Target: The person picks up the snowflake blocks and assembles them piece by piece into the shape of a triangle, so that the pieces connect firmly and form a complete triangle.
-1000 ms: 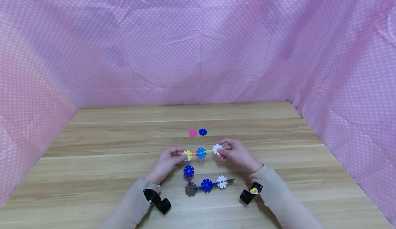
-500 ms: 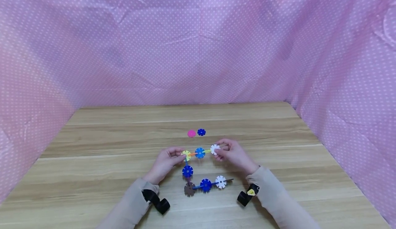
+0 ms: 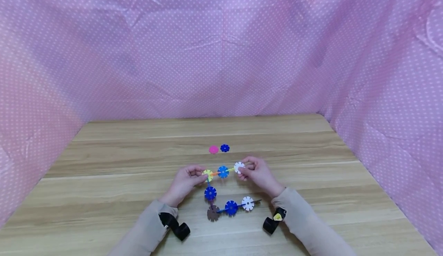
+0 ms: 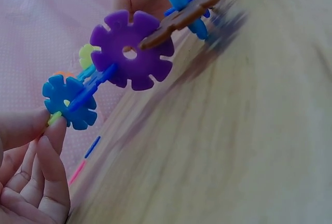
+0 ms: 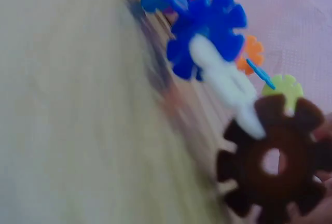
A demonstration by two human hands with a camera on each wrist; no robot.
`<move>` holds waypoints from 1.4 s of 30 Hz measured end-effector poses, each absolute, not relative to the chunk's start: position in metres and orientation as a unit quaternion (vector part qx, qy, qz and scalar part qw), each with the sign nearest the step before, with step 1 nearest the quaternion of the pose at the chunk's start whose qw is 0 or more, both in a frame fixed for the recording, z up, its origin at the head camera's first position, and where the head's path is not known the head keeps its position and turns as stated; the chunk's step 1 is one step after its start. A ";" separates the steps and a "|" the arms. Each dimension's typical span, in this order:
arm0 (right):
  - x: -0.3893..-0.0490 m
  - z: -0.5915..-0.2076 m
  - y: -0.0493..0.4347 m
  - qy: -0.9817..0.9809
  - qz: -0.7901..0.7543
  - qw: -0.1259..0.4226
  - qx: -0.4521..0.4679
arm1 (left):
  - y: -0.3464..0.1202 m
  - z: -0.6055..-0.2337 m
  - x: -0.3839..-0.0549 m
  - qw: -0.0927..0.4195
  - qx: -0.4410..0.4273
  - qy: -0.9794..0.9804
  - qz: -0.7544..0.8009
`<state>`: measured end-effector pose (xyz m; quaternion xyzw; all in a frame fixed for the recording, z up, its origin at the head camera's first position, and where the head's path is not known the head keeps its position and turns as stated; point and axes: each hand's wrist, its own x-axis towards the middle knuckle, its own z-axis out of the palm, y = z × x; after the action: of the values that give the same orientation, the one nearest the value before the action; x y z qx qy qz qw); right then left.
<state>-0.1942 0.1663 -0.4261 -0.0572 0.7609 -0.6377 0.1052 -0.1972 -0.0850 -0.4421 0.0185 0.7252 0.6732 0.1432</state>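
Notched plastic discs, slotted together, form a bent chain held above the table. My left hand (image 3: 184,183) pinches the yellow disc (image 3: 207,176) at its upper left corner. My right hand (image 3: 259,175) grips the white disc (image 3: 239,167) at the upper right end, with a blue disc (image 3: 223,172) between the hands. Below hang a dark blue disc (image 3: 210,193), a brown disc (image 3: 213,212), and a row rightward with another dark blue disc (image 3: 231,208) and a second white disc (image 3: 247,203). A purple disc (image 4: 129,42) faces the left wrist view. In the right wrist view, another brown disc (image 5: 272,162) mostly hides the right hand.
A loose pink disc (image 3: 213,149) and a loose dark blue disc (image 3: 225,148) lie on the wooden table (image 3: 121,179) beyond the chain. Pink dotted cloth (image 3: 221,56) hangs behind the table and at both sides.
My right hand has shifted slightly left with the upper white disc. The left hand keeps its pinch on the yellow disc. The loose discs lie as before.
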 end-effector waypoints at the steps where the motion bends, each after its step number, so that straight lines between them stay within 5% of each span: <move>1: -0.194 -0.428 0.166 0.757 -0.643 0.104 -0.056 | -0.084 -0.442 -0.197 0.141 0.018 0.726 0.673; 24: -0.193 -0.435 0.165 0.740 -0.665 0.092 -0.036 | -0.073 -0.438 -0.195 0.107 -0.021 0.745 0.658; 42: -0.199 -0.434 0.174 0.709 -0.680 0.177 -0.064 | -0.086 -0.441 -0.194 0.143 0.014 0.724 0.675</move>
<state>-0.1993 0.1742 -0.4340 -0.0639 0.7087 -0.6799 0.1773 -0.1940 -0.0860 -0.4413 0.0139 0.7242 0.6745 0.1425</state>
